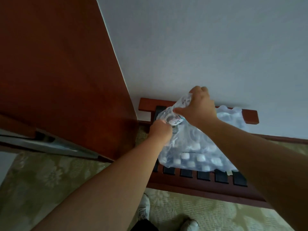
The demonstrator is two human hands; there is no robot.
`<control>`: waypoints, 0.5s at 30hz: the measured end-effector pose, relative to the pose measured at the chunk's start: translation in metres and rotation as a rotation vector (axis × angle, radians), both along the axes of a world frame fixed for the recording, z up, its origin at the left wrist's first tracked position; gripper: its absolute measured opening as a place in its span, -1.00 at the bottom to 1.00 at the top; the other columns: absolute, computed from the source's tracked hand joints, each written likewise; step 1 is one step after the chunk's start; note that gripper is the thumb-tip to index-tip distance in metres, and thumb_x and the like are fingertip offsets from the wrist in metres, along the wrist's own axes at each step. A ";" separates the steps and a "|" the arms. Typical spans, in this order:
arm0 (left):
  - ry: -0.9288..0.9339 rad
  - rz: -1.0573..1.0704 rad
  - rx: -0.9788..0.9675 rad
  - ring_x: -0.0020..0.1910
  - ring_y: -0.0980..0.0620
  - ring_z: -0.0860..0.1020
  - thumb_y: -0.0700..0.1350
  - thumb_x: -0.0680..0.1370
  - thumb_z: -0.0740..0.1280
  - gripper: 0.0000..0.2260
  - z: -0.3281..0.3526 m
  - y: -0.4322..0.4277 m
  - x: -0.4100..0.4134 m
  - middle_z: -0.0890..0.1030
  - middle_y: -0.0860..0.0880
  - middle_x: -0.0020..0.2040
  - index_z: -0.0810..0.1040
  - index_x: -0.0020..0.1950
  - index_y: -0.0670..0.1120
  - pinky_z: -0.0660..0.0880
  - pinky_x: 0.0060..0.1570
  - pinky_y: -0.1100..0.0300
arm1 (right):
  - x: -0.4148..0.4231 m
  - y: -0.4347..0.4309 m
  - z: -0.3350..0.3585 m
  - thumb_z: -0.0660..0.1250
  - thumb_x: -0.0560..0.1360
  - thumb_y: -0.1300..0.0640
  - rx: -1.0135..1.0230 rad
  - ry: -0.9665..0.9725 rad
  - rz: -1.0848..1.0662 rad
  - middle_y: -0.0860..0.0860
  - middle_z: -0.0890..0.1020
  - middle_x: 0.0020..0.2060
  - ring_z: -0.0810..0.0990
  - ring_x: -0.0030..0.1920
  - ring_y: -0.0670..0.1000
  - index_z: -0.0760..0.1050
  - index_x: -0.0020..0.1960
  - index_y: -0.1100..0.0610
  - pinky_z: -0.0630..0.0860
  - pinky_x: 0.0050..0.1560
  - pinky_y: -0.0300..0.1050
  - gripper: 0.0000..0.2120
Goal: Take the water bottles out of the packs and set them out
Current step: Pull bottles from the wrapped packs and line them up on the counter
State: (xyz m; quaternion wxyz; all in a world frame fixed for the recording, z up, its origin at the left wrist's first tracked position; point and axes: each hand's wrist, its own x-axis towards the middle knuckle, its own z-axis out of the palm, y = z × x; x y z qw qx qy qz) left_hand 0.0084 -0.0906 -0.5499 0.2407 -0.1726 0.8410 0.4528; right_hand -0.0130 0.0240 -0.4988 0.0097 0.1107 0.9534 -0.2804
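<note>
The pack (196, 147) of water bottles sat on the wooden rack (196, 185) against the wall, its white caps (185, 155) showing through the film, with a second pack (233, 117) behind it toward 1 o'clock. The right hand (198, 105) was clenched on a bunch of the wrap (181, 102) and held it pulled up off the pack's far-left corner. The left hand (160, 130) was knuckles-up at the pack's left edge, fingers curled under and closed on the film there; whether they also reached a bottle could not be made out. Between the two hands one bottle (175, 121) showed its label through the stretched film, lying at about 2 o'clock from the left hand and 8 o'clock from the right. Its long axis seemed to tilt from 7 toward 1 o'clock, though the film blurred its outline. The left hand was the nearer, almost touching it, so freeing that bottle probably fell to the left hand while the right kept the wrap taut.
</note>
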 end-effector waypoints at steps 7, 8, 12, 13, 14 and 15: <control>-0.207 0.644 0.785 0.00 -0.07 0.58 0.04 0.60 0.17 -0.70 0.076 0.044 -0.008 0.60 -0.17 0.05 0.52 0.17 -0.11 0.58 0.04 0.05 | 0.030 0.022 0.050 0.56 0.25 0.01 -0.190 0.222 -0.074 -0.08 0.35 -0.05 0.37 -0.28 -0.18 0.32 0.05 0.05 0.24 -0.33 -0.33 -0.48; -0.203 0.663 0.827 0.02 -0.08 0.60 0.05 0.60 0.18 -0.68 0.086 0.047 -0.007 0.60 -0.18 0.10 0.50 0.21 -0.12 0.58 0.06 0.05 | 0.035 0.025 0.057 0.56 0.25 0.03 -0.215 0.251 -0.074 -0.10 0.36 -0.04 0.36 -0.28 -0.24 0.31 0.05 0.03 0.25 -0.37 -0.39 -0.47; -0.200 0.643 0.984 0.02 -0.10 0.62 0.12 0.51 0.32 -0.59 0.125 0.060 -0.006 0.62 -0.16 0.10 0.52 0.18 -0.16 0.57 0.00 0.08 | 0.057 0.031 0.082 0.58 0.22 0.17 -0.326 0.358 -0.051 -0.12 0.36 -0.03 0.39 -0.21 -0.34 0.28 0.04 -0.03 0.32 -0.24 -0.61 -0.42; -0.188 0.600 0.992 0.01 -0.11 0.62 0.10 0.49 0.34 -0.62 0.134 0.064 -0.005 0.63 -0.15 0.06 0.54 0.13 -0.16 0.56 0.03 0.08 | 0.062 0.032 0.089 0.57 0.22 0.20 -0.352 0.367 -0.029 -0.11 0.37 -0.03 0.40 -0.20 -0.34 0.27 0.04 -0.03 0.32 -0.24 -0.62 -0.42; -0.169 0.554 0.973 -0.06 -0.10 0.62 0.08 0.49 0.35 -0.70 0.142 0.067 -0.005 0.63 -0.13 -0.03 0.55 0.03 -0.14 0.54 0.01 0.08 | 0.066 0.032 0.096 0.56 0.23 0.24 -0.382 0.372 -0.004 -0.10 0.37 -0.03 0.42 -0.18 -0.36 0.28 0.03 -0.02 0.32 -0.23 -0.61 -0.43; -0.153 0.515 0.964 -0.14 -0.09 0.60 0.04 0.48 0.35 -0.78 0.151 0.068 -0.003 0.61 -0.12 -0.15 0.53 -0.11 -0.12 0.52 -0.06 0.10 | 0.069 0.034 0.103 0.56 0.24 0.26 -0.412 0.378 0.019 -0.10 0.38 -0.03 0.43 -0.16 -0.38 0.30 0.02 0.00 0.33 -0.23 -0.60 -0.46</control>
